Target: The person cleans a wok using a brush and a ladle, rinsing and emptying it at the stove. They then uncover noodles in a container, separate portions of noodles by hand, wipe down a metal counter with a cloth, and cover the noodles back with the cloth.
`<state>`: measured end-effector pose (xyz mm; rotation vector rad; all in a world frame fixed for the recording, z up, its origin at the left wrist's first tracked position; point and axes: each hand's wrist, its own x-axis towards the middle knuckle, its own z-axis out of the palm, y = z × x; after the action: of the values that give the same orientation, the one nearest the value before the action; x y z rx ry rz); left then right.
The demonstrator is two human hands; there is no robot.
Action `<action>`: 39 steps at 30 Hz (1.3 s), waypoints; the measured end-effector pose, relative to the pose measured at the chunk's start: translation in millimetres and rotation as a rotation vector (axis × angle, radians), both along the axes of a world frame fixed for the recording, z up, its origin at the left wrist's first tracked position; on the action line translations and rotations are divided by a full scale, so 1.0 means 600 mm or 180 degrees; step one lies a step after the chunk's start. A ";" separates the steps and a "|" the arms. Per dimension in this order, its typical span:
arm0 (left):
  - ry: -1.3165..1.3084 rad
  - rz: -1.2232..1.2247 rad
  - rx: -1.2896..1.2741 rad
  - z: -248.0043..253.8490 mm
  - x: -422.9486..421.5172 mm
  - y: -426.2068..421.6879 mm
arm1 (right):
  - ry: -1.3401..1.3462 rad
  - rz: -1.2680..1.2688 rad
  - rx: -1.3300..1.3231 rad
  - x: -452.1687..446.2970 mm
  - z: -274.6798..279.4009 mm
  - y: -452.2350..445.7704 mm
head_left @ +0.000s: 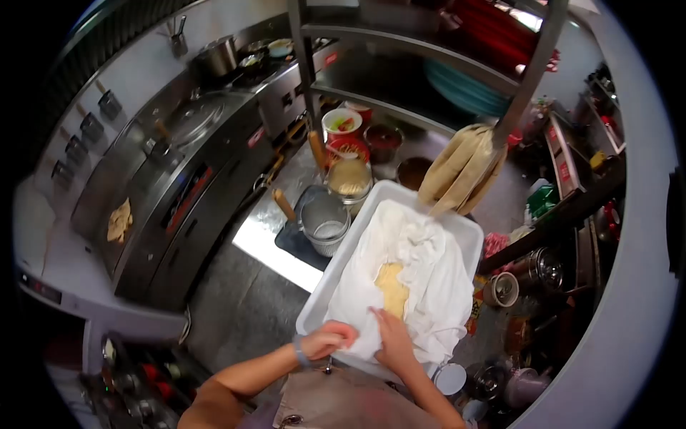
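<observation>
A white plastic tub [309, 314] stands in front of me, lined with a bunched white cloth [436, 286]. Through a gap in the cloth shows a pale yellow mass [391, 287], its exact kind unclear. At the tub's near left corner, my left hand [329, 339] is closed with curled fingers on the cloth's near edge. My right hand [393, 342], a short way to the right, grips a fold of the same cloth just below the yellow patch. Part of each hand's fingertips is hidden in the cloth.
Left of the tub are a wire-mesh strainer [326, 222] and a red bucket [347, 151]. Tan cloth gloves [463, 168] hang from a metal shelf rack [407, 43] at the tub's far side. A stove counter [214, 136] runs along the left; jars and pots crowd the right.
</observation>
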<state>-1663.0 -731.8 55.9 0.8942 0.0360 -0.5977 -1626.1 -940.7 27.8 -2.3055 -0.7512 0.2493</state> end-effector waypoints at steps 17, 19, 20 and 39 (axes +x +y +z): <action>0.0670 0.2685 0.4561 -0.205 -0.282 0.151 | 0.1029 -0.0234 0.1231 -0.012 -0.013 0.070; 0.0478 0.1960 0.3860 -0.133 -0.213 0.150 | 0.0298 -0.0495 0.0689 0.000 -0.070 0.002; -0.0012 0.1731 0.3759 -0.079 -0.167 0.131 | 0.0191 -0.0057 0.0098 -0.006 -0.099 -0.040; -0.2784 -0.2138 0.3712 -0.078 0.038 0.020 | -0.0240 -0.1838 -0.0343 -0.050 0.056 -0.053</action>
<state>-1640.0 -719.9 8.9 2.2916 -0.8088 -0.7460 -1655.8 -972.6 61.2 -2.5318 -0.0844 -0.0635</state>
